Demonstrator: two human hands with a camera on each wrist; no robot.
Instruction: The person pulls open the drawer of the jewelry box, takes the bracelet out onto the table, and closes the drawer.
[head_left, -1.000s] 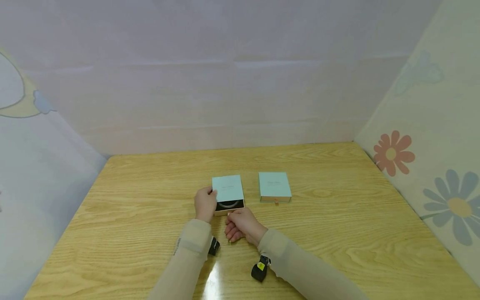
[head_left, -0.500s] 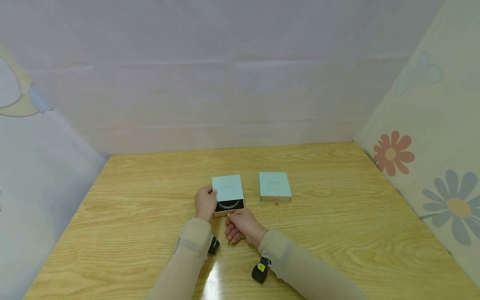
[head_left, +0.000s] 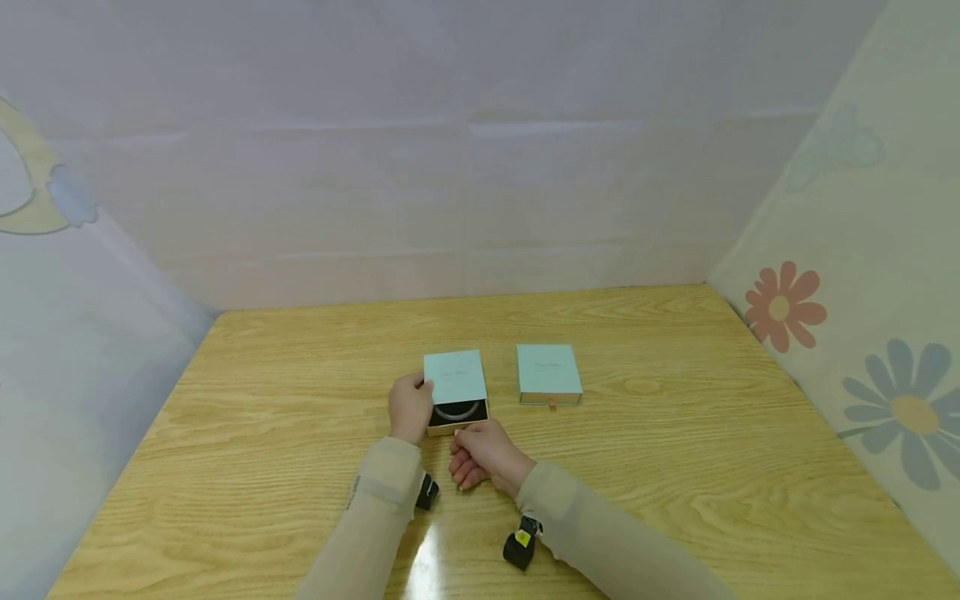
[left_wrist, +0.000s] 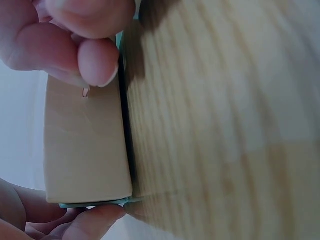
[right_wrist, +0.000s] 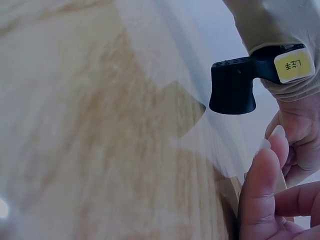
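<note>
A pale mint box sleeve [head_left: 455, 377] lies left of centre on the table, its tan drawer [head_left: 444, 430] partly out towards me. Inside the drawer's black lining, the front arc of a greyish bangle-like ring [head_left: 456, 417] shows; the sleeve covers the rest. My left hand [head_left: 408, 410] holds the sleeve by its left side. At the drawer's front, my right hand [head_left: 487, 452] pinches the small pull tab, mostly hidden by the fingertips. In the left wrist view, those fingertips [left_wrist: 97, 62] sit at a slit in the drawer front [left_wrist: 85, 145].
A second mint box [head_left: 548, 369], with its drawer in and a small orange tab facing me, lies to the right. Both boxes are on a wood-grain table [head_left: 675, 467]. Printed wall sheets [head_left: 465, 167] border the back and sides. Each wrist bears a black camera [head_left: 519, 546].
The drawer has slid slightly further out of the sleeve towards me, baring more of the ring. My right hand has shifted a little nearer with it; my left hand stays put.
</note>
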